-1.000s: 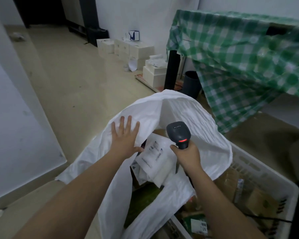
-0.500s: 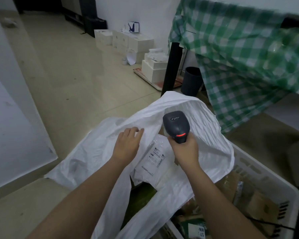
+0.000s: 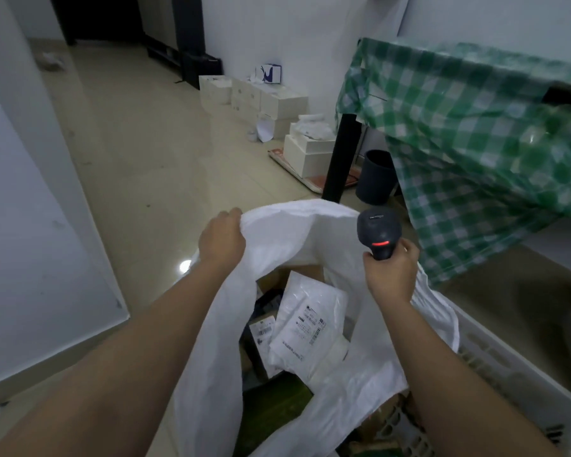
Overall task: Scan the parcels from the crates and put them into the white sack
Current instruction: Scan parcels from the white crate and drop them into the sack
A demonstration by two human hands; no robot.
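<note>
The white sack (image 3: 287,235) stands open in front of me. My left hand (image 3: 221,239) grips its far left rim and holds it up. My right hand (image 3: 391,275) is closed around the handle of a dark barcode scanner (image 3: 378,230) with a red light, at the sack's right rim. Inside the sack lies a white mailer parcel (image 3: 305,324) with a printed label, on top of other parcels, among them a small labelled box (image 3: 261,331) and a green one (image 3: 274,404). A white plastic crate (image 3: 508,380) sits at the lower right, holding brown parcels mostly hidden by my right arm.
A table under a green checked cloth (image 3: 475,133) stands to the right, with a black leg (image 3: 340,156) and a dark bin (image 3: 374,176) beneath. White boxes (image 3: 277,103) line the back wall. Tiled floor (image 3: 139,153) stretches to the left, bounded by a white wall (image 3: 23,225).
My left hand lifted from the sack's inner side to its rim and pulled it up and open. The scanner hand shifted right and up. The white mailer now lies deeper in the sack.
</note>
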